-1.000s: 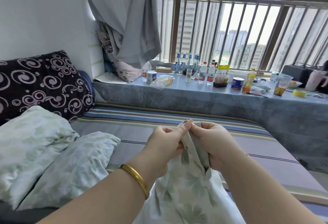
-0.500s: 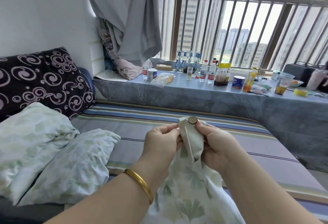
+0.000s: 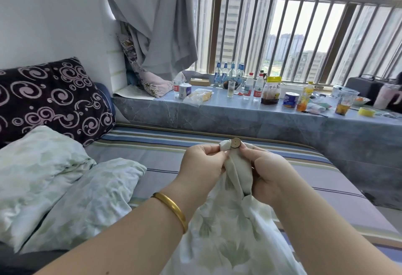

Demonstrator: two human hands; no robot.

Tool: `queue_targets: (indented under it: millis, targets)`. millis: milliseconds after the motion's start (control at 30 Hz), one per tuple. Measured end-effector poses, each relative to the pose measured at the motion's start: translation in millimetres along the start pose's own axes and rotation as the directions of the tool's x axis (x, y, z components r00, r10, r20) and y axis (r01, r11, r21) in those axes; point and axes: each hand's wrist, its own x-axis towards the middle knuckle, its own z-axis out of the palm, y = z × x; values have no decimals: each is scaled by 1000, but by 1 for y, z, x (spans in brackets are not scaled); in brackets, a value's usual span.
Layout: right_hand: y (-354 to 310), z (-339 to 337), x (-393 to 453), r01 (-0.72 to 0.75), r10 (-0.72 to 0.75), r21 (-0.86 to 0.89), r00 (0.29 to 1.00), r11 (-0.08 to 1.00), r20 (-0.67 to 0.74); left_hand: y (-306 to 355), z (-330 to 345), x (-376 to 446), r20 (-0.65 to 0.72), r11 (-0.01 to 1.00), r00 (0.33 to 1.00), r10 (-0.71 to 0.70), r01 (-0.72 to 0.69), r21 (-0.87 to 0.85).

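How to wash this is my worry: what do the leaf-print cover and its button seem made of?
The leaf-print cover looks like thin woven cotton or a blend, matte: it creases and drapes softly. The button looks like wood or coconut shell, going by its dull brown face; plastic is possible.

you face a bed (image 3: 156,172) with a striped sheet, set against a white wall (image 3: 43,13) on your left. a dark swirl cushion (image 3: 50,100) leans on that wall, with two pale pillows (image 3: 43,176) in front of it. past the bed runs a grey marble-look sill (image 3: 217,118) crowded with bottles (image 3: 250,85), cups and tins. above it a barred window (image 3: 282,35) lets in flat daylight from over tower blocks. a grey curtain (image 3: 156,24) hangs bunched at its left.
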Motion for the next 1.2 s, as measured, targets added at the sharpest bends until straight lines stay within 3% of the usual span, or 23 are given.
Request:
queue_targets:
  millis: [167,233,333,400,500,600,733,833,933,1000,1200]
  targets:
    - [8,8,-3,43,-42,83,999,996,-11,4,-5,-4,80,949,990,113,-131,287]
    - [10,10,-3,31,-29,99,999,995,-19,5,-8,-3,42,947,993,108,-115,299]
    - [5,11,-4,75,-71,56,995,996,-71,8,-14,5,-87,994,992,-94,99,51]
    - [2,7,-2,208,-224,-153,970,966,-93,10,-18,9,-109,968,970,-218,201,-150]
    - [3,4,-6,375,-440,-487,898,789,-21,16,-18,7,-37,887,945,-325,291,-358]
    - [4,7,-10,418,-495,-627,867,657,60,18,-11,-2,68,890,966,-248,255,-377]
    - [0,9,-15,364,-440,-656,896,662,53,15,-7,-10,188,940,976,-110,164,-300]
    - [-1,9,-19,313,-339,-557,939,770,58,15,-7,-13,227,969,971,-71,122,-216]
    - [-4,7,-20,97,-77,-242,993,965,88,23,-12,-15,228,977,968,-107,145,-157]
    - [-5,3,-16,-42,44,-86,999,995,23,28,-18,-13,219,986,966,-139,155,-56]
    - [-11,3,-13,20,-18,8,985,1000,-169,32,-31,-1,15,956,991,-130,121,266]
